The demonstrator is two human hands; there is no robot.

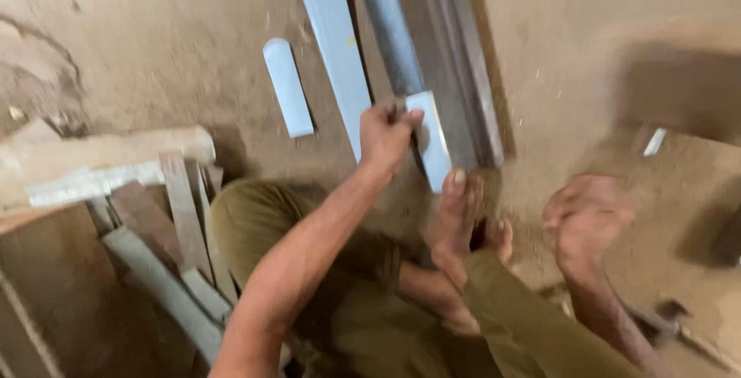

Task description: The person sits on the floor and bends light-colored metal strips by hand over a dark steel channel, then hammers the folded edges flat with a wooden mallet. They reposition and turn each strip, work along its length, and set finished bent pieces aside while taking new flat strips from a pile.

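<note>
My left hand reaches forward and grips a short pale blue-grey flat piece by its left edge. The piece rests against the near end of long dark metal bars lying on the dusty floor. My bare foot sits just below the piece, toes almost touching it. My right hand hovers over the floor to the right, motion-blurred, fingers curled downward; I see nothing in it. My legs in olive trousers are folded beneath me.
Two pale flat strips with rounded ends, one short and one long, lie on the floor left of the bars. Scrap wood planks are piled at the left. A hammer-like tool lies at the lower right.
</note>
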